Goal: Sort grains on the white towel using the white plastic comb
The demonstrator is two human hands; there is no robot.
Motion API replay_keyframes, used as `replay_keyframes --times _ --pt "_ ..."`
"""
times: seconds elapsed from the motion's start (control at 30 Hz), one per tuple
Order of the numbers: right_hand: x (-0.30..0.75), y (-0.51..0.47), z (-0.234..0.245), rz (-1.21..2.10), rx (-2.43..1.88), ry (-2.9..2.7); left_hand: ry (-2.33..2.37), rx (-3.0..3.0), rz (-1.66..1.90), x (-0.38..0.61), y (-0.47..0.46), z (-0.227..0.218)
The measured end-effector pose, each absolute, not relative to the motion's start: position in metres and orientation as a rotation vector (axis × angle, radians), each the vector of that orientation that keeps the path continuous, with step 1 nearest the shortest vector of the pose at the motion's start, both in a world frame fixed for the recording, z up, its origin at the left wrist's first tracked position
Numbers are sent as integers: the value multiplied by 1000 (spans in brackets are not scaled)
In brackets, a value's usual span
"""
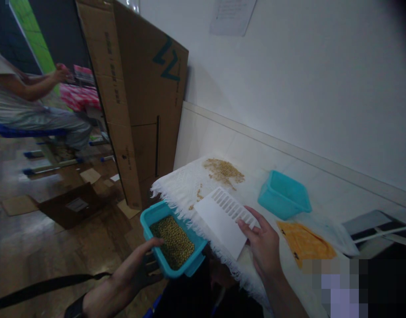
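Observation:
My left hand (141,260) grips the left side of a turquoise plastic tub (198,260), with the thumb over its rim. Greenish-yellow beans (174,243) cover the bottom of the tub, which is held beside the table's fringed edge. In my right hand (264,243) is a flat white plastic panel (219,223) with a row of slots along one side, pinched at its right end. The panel lies low over the white cloth (179,185), its left end close to the tub. Past it, a loose pile of tan beans (224,170) is spread on the cloth, with a few strays nearer the tub.
A second turquoise tub (284,194) stands at the table's right, beside an orange cloth (305,240) and clear plastic. A tall cardboard box (146,97) rises on the left against the white wall. Beyond it a person (30,97) sits; cardboard pieces (68,205) lie on the floor.

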State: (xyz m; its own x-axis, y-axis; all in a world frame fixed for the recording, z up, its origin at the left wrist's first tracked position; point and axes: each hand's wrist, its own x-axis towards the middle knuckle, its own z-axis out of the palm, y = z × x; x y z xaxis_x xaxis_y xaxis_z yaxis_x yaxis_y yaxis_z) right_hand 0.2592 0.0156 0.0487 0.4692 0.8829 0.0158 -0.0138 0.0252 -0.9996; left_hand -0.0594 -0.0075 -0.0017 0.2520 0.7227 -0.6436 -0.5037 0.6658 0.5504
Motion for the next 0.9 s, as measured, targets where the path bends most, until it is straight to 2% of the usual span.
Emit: replay_keyframes --times 0.47,0.67,0.9 --pt "243 21 57 895 -1367 -960 1091 251 808 -57 -7 23" --pt "266 26 63 640 -1437 -926 1049 240 834 -60 -5 12" --pt "267 30 63 584 -1486 -1010 1046 211 805 -61 -2 2"
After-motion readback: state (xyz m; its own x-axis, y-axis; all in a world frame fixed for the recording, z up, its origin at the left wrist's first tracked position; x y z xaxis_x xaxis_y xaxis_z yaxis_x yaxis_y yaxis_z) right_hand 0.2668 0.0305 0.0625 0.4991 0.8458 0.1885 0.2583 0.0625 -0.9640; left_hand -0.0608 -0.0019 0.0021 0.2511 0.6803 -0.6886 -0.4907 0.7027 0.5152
